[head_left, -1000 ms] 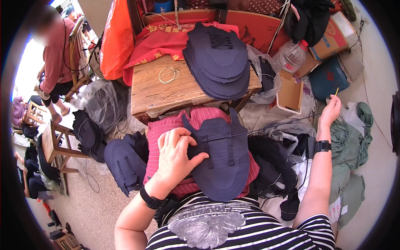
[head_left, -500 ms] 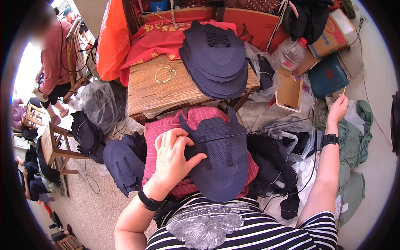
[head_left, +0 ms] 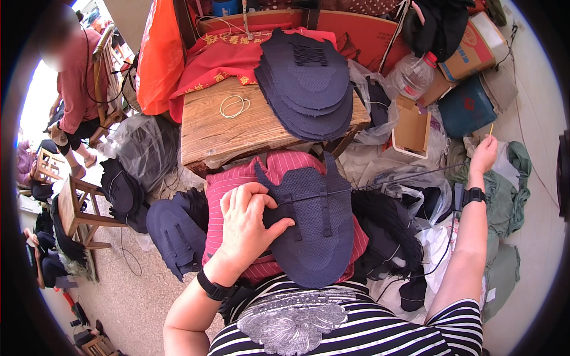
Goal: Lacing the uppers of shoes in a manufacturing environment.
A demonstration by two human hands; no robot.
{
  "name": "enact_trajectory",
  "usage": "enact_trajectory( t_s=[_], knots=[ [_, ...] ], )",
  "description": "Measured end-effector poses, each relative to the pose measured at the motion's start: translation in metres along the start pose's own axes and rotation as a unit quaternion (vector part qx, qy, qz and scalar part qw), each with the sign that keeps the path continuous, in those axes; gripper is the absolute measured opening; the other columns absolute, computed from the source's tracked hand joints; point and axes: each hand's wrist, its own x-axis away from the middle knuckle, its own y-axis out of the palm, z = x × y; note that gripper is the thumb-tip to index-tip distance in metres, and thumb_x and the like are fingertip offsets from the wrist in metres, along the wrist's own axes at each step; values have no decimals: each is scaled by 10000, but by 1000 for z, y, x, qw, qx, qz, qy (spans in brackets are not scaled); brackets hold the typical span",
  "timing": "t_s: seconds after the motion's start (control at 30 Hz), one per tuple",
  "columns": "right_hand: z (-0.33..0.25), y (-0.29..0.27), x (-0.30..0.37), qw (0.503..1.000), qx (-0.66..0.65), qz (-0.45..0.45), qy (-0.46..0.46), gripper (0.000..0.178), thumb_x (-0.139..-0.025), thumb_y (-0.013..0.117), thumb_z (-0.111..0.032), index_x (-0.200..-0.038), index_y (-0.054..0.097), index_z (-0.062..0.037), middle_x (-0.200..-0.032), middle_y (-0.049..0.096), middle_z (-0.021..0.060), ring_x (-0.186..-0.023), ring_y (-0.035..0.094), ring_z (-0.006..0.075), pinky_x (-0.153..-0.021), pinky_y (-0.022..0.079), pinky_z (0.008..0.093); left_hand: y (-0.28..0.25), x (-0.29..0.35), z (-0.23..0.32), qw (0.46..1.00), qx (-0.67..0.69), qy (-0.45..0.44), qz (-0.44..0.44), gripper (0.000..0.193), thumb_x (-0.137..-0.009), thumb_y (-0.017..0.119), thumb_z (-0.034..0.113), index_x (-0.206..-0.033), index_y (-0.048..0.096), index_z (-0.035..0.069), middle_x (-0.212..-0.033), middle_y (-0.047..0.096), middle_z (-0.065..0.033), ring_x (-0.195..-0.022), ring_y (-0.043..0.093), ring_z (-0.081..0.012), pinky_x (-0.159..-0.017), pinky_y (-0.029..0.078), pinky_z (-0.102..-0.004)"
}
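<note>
Co-worker: at the far left, a person in a pink sleeve [head_left: 80, 98] sits on a chair, body turned side-on
Stool: a wooden stool [head_left: 66, 204] stands in front of that person, near dark cloth
Side stack: navy pieces with two raised strips [head_left: 169, 234] lie just left of the lap
Left hand: the left hand [head_left: 244, 221] comes up from below, back upward, wrist in a black band; knuckles bent, thumb stretched rightward on the fabric, apart from the forefinger; whether the curled fingers grip the edge, I cannot tell
Navy piece: the tongue-ended navy piece [head_left: 317, 252] lies in the lap on a red striped cushion [head_left: 218, 193], rounded end toward the body
Bench: beyond it, a wooden bench [head_left: 205, 133] bears a pile of navy pieces [head_left: 309, 89]
Cord: a dark cord [head_left: 392, 182] crosses the piece and runs taut, rising to the right
Right hand: the right hand [head_left: 484, 155] is held far out on a nearly straight arm; fingertips pinched together on a thin yellow stick [head_left: 491, 129], which points upward
Green cloth: green cloth [head_left: 502, 210] lies heaped beside the right forearm
</note>
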Motion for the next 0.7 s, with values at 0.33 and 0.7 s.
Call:
enact_trajectory(
  t_s=[0.33, 0.7],
  knots=[
    [-151, -47, 124, 859, -364, -359, -23, 196, -1087, 548, -181, -1043, 680, -43, -919, 651, -5, -898, 587, 82, -834, 479, 259, 6, -2, -3, 998, 32, 6, 47, 346, -689, 899, 193, -949, 682, 121, -1079, 614, -39, -1100, 579, -254, -996, 364, -410],
    [-265, -169, 247, 604, -394, -670, -176, 135, -984, 655, -128, -1068, 587, -48, -844, 695, 116, -739, 709, 268, -653, 540, 362, 24, -14, 14, 989, 140, -17, 33, 204, -787, 794, 21, -903, 632, 65, -1013, 591, -84, -940, 596, -297, -877, 456, -414]
  ],
)
